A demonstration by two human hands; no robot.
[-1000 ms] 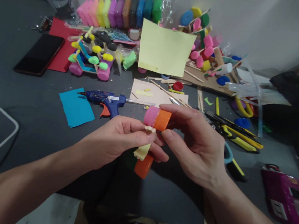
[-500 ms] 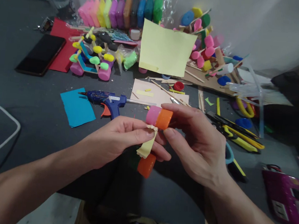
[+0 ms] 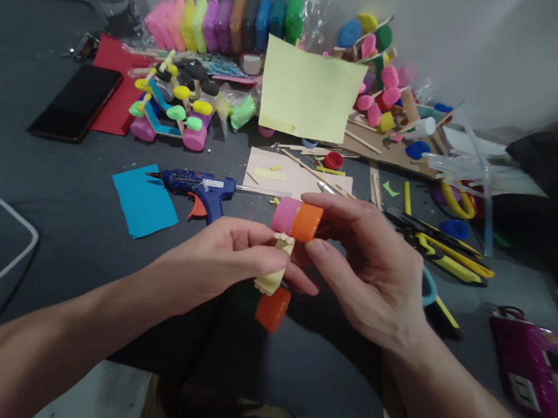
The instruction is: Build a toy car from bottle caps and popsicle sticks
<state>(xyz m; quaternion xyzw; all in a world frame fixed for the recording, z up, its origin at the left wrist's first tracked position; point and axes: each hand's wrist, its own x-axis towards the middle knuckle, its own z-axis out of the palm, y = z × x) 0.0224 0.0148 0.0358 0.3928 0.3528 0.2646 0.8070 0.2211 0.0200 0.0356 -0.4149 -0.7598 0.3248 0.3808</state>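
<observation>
Above the front of the table, both my hands hold a small handmade model with bottle-cap wheels. Its body is a pale yellow strip [image 3: 272, 279] with small round stick ends along both short edges. My left hand [image 3: 232, 250] pinches this strip, thumb flat on top. A pink cap [image 3: 285, 215] and an orange cap [image 3: 307, 222] sit side by side at the upper end; another orange cap [image 3: 272, 309] is at the lower end. My right hand [image 3: 366, 261] grips the upper orange cap between thumb and fingers. The model's underside is hidden.
A blue glue gun [image 3: 198, 184] lies left of my hands by a blue paper sheet [image 3: 147, 202]. Cutters and pliers [image 3: 444, 254] lie at right. Behind stand finished models [image 3: 170, 113], a yellow sheet [image 3: 312, 92] and clay packs [image 3: 226, 21]. A phone [image 3: 77, 103] lies far left.
My left thumb has shifted slightly down the yellow strip, covering more of its middle. My right hand and the caps have barely moved.
</observation>
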